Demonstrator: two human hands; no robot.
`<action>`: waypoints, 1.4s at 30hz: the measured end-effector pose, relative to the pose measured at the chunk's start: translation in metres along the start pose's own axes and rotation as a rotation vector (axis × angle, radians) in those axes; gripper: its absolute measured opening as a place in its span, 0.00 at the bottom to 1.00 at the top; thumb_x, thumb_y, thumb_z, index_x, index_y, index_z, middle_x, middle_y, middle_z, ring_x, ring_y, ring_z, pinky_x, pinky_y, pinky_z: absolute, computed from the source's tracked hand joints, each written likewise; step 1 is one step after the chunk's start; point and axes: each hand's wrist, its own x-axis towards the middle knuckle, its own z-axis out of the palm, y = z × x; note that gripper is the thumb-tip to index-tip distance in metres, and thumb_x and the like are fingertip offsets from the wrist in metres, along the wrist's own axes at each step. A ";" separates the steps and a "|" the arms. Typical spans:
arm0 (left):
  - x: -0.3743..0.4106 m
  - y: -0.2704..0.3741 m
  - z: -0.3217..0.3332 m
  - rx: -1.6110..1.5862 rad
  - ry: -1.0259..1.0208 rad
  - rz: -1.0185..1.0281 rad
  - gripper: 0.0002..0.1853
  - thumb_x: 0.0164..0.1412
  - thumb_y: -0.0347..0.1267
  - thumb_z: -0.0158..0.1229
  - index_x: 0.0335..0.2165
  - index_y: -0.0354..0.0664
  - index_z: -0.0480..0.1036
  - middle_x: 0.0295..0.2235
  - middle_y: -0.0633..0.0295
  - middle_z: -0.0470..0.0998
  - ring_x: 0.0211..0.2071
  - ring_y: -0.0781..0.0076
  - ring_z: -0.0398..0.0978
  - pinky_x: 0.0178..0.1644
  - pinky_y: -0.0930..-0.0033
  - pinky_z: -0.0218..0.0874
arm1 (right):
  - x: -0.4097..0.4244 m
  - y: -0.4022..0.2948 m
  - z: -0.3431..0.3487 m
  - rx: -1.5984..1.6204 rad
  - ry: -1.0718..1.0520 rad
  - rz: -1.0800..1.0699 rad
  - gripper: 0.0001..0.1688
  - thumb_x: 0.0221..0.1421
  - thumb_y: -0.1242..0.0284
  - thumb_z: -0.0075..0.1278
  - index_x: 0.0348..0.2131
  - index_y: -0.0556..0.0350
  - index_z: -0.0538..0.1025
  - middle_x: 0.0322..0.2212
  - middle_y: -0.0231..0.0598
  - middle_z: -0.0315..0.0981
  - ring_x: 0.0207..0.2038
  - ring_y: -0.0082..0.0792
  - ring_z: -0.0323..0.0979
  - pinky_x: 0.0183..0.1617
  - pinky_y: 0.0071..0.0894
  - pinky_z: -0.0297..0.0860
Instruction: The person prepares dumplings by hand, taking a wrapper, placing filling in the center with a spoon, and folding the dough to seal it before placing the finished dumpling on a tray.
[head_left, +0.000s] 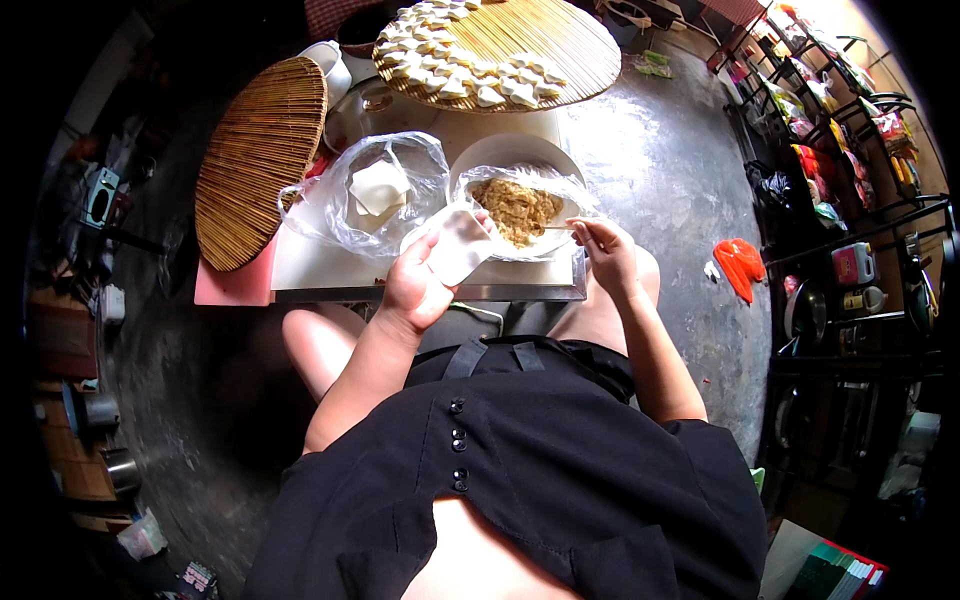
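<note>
My left hand (417, 283) holds a square white dough wrapper (459, 246) spread over its palm and fingers. A thin stick-like utensil (556, 227) is pinched in my right hand (606, 247), and its tip meets the minced filling (516, 204). That filling lies in a clear plastic bag inside a white bowl (486, 152). Left of the bowl, a stack of white wrappers (379, 187) rests in an open clear plastic bag (341, 225). Rows of folded dumplings (451, 88) cover part of a round slatted tray (540, 37) beyond the table's far side.
A second slatted tray (262, 161) leans over the left end of the white table (322, 271). Behind it are a white pitcher (330, 66) and a clear lid (360, 105). Shelves of packaged goods (817, 142) stand right; a red plastic bag (739, 266) lies on the floor.
</note>
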 end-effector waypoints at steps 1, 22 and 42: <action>0.000 0.000 0.001 0.005 -0.002 0.004 0.26 0.68 0.34 0.35 0.59 0.28 0.56 0.56 0.46 0.67 0.59 0.53 0.64 0.66 0.53 0.51 | -0.003 -0.002 0.005 -0.027 0.030 -0.013 0.07 0.58 0.76 0.53 0.37 0.58 0.80 0.26 0.37 0.74 0.27 0.27 0.71 0.33 0.23 0.68; -0.003 0.000 0.002 0.029 0.039 0.029 0.25 0.68 0.34 0.34 0.58 0.28 0.57 0.56 0.46 0.67 0.59 0.54 0.64 0.65 0.53 0.52 | -0.011 -0.034 -0.018 -0.309 -0.313 -0.293 0.09 0.57 0.78 0.52 0.38 0.53 0.80 0.32 0.38 0.75 0.34 0.38 0.74 0.39 0.32 0.71; -0.002 0.000 0.000 0.036 0.064 0.053 0.26 0.68 0.33 0.34 0.58 0.27 0.56 0.55 0.46 0.67 0.59 0.54 0.64 0.66 0.54 0.51 | 0.003 0.015 -0.003 0.305 0.151 0.282 0.12 0.63 0.70 0.51 0.38 0.61 0.80 0.25 0.29 0.76 0.27 0.17 0.69 0.34 0.17 0.67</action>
